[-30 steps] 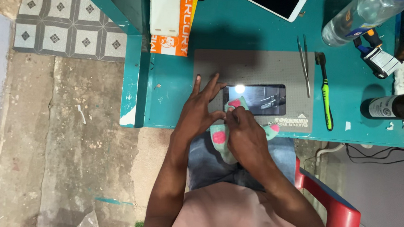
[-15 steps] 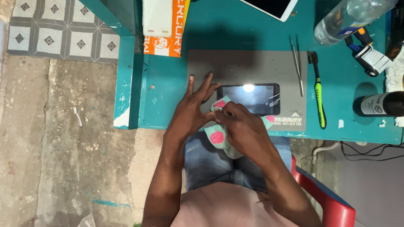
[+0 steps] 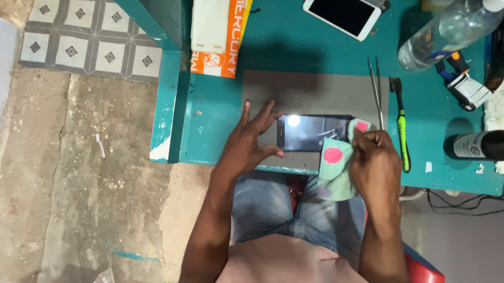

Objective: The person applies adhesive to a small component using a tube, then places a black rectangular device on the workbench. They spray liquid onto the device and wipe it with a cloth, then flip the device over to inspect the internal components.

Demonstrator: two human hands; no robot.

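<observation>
Resting on a grey work mat spread over a teal table, a dark phone lies flat with its glossy screen facing up, and everything else is placed from it. Well to the phone's upper left, a flat package lies across the table's far edge: a white rectangular half on the left, an orange half with white lettering on the right. Just left of the phone, the left hand is spread open and grips nothing; its fingertips press the phone's left end and the thumb sits at the near edge. At the phone's right end, the right hand is closed on a pale green cloth with pink dots, bunched over the corner of the screen and hanging off the table edge. Above the phone lies a white phone. Right of the dark phone lie thin metal tweezers and a tool with a green handle. Farther right, a clear plastic bottle lies tilted, and a dark bottle with a pale label lies on its side.
</observation>
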